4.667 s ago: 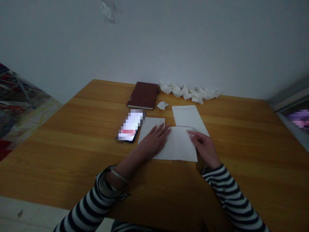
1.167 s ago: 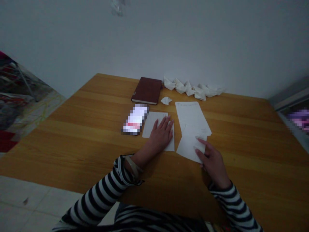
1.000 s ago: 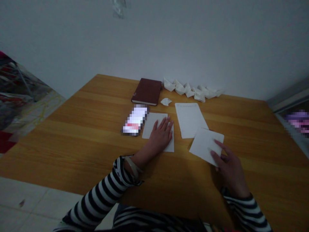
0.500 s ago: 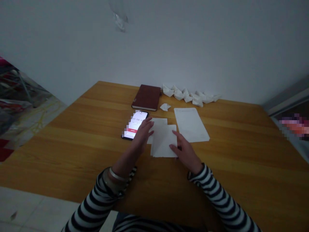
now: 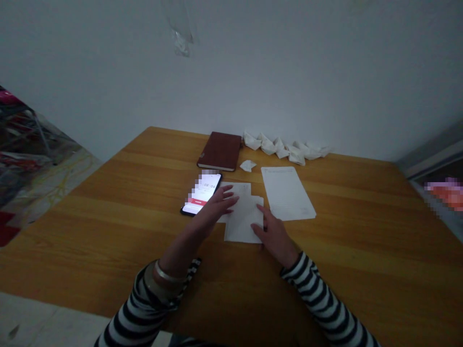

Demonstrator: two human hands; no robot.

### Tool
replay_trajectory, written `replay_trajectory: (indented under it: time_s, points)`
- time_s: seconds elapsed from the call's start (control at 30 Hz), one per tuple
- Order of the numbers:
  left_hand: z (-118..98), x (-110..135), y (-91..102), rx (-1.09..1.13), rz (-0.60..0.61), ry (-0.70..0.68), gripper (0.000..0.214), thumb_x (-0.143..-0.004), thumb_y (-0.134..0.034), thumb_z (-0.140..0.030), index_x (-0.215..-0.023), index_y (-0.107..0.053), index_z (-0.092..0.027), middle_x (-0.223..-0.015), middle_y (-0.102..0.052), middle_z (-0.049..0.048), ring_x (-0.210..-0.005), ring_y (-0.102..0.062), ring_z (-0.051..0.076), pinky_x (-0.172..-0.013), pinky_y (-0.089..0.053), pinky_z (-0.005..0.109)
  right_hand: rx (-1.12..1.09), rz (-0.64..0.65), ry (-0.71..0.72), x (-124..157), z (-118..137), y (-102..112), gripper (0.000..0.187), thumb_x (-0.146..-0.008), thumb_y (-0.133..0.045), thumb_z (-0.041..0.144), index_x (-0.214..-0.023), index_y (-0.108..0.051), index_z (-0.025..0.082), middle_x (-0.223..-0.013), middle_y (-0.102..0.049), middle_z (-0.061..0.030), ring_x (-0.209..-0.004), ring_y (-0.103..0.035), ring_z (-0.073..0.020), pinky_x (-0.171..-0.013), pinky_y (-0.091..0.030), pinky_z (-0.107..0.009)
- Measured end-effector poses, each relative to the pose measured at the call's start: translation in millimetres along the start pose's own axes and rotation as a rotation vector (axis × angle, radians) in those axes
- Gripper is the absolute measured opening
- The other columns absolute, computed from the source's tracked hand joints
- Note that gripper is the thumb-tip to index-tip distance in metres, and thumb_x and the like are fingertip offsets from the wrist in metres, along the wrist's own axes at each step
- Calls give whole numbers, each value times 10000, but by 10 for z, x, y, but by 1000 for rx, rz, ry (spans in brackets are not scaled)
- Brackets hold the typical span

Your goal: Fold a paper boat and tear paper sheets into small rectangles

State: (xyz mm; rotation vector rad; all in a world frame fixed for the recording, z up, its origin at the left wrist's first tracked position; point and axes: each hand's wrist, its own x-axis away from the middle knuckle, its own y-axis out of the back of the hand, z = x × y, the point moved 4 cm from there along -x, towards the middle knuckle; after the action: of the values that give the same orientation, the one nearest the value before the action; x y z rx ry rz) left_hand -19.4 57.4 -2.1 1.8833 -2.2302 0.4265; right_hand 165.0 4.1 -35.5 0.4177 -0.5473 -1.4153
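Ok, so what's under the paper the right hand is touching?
Another sheet: its far part and left side stick out past the paper. The rest, and anything else beneath, is covered; the left hand hides a bit more.

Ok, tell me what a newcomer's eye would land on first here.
Probably the phone, its bright screen glowing on the wooden table just beyond the left hand. Next, the row of white folded papers by the back wall, to the right of the dark red notebook. Nearer, the right hand has its fingers at the right edge of a white sheet.
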Motion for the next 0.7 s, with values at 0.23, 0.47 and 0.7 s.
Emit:
replay_trajectory:
  time_s: [0.23, 0.47, 0.7]
  points:
    - [-36, -157, 51, -915, -72, -385, 454, -844, -613, -269, -1260, -479, -144, -1279, -486, 159, -1222, -482, 276, -988, -444, 430, 247, -8, 61, 14, 80, -47, 632, -848, -574, 289, -1430, -434, 87, -778, -663, -71, -716, -608, -236, -743, -486, -391]
    - [-210, -385, -85, -1194, -23, -330, 631, -580, -877, -275, -1102, -577, -85, -1198, -509, 202, -1162, -487, 385, -975, -413, 482, 288, 0, 40, 44, 170, -41, 648, -852, -615, 290, -1449, -413, 141, -1094, -698, -146, -971, -650, -300, -850, -491, -423]
    - [-207, -485, -124, -1343, 65, -227, 551, -620, -843, -311, -1066, -611, -84, -1102, -627, 182, -1024, -602, 324, -842, -464, 359, 314, -34, 73, 55, 183, -103, 691, -854, -646, 313, -1466, -373, 141, -1176, -671, -182, -1062, -641, -334, -874, -492, -442]
